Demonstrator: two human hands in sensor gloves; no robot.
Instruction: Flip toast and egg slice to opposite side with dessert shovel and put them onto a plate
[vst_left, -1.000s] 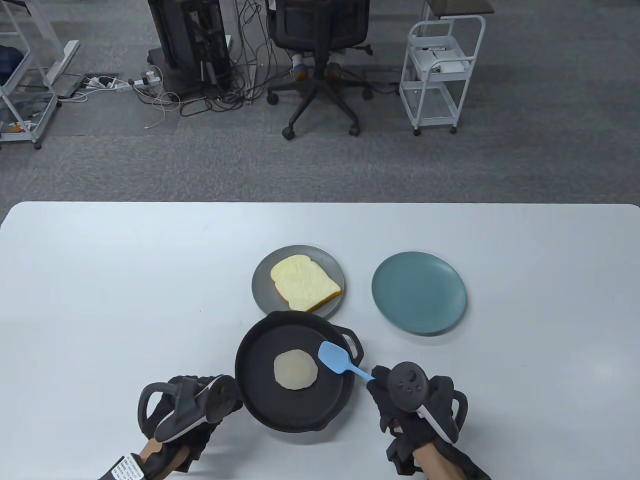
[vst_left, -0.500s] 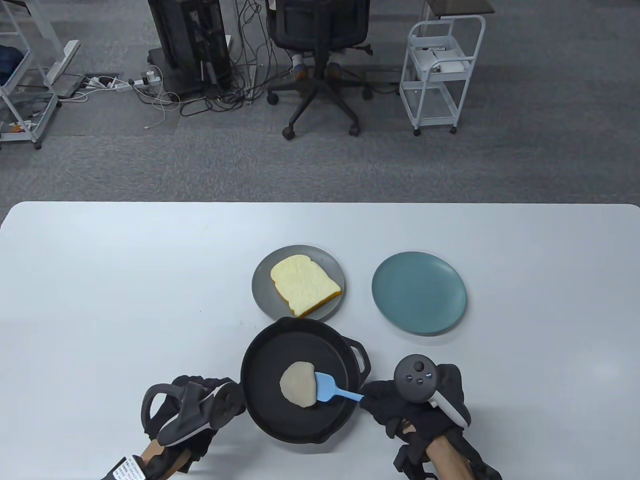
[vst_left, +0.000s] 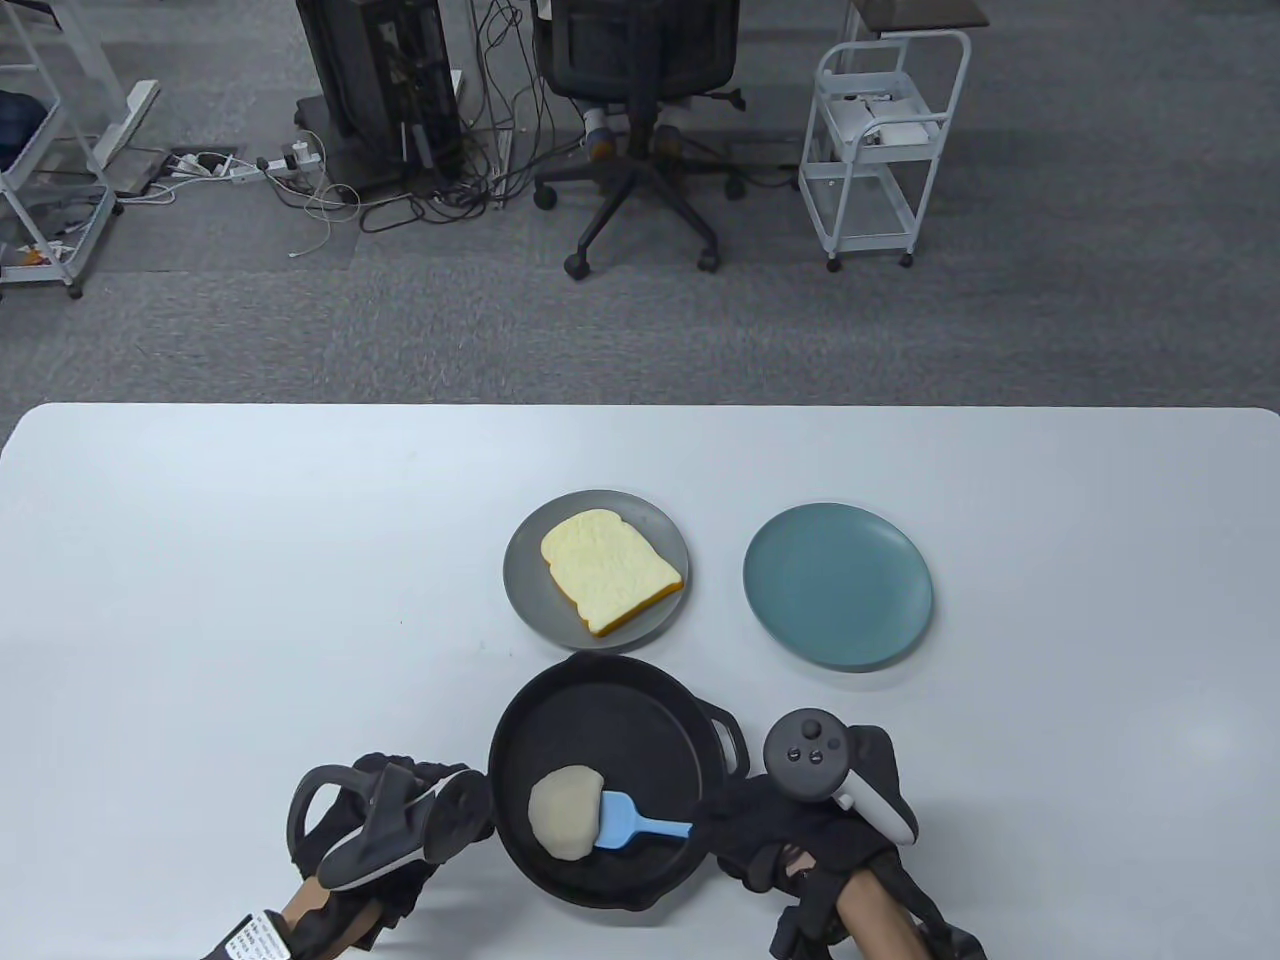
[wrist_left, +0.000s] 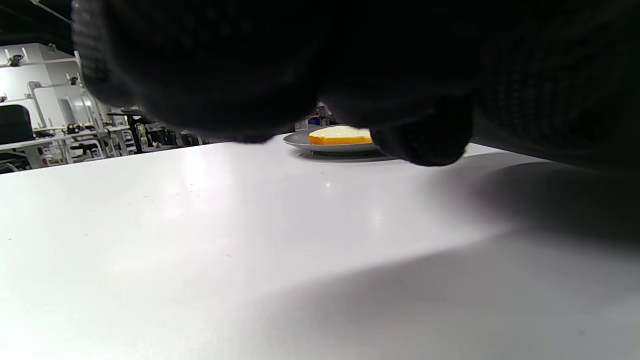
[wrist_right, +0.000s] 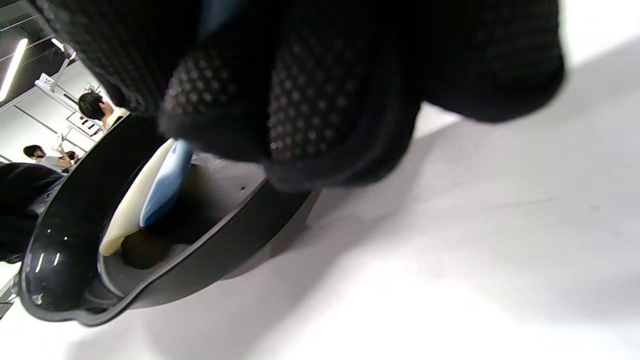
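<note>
Now right hand (vst_left: 790, 835) grips shovel (vst_left: 630, 822), under egg slice (vst_left: 565, 812)

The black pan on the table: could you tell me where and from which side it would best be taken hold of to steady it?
Judging by its shape, the small loop handle on the rim of the black pan is the best grip, approached from the right. That side is crowded, though: the right hand holds the blue shovel there. The left hand sits by the left rim; its grip is hidden.

Dark gloved fingers (wrist_left: 425, 135) hang in from the top, filling the upper part of the view. Beyond them, on the white bench (wrist_left: 200, 240), a slice of toast (wrist_left: 340, 135) lies on a grey plate (wrist_left: 305, 143).
</note>
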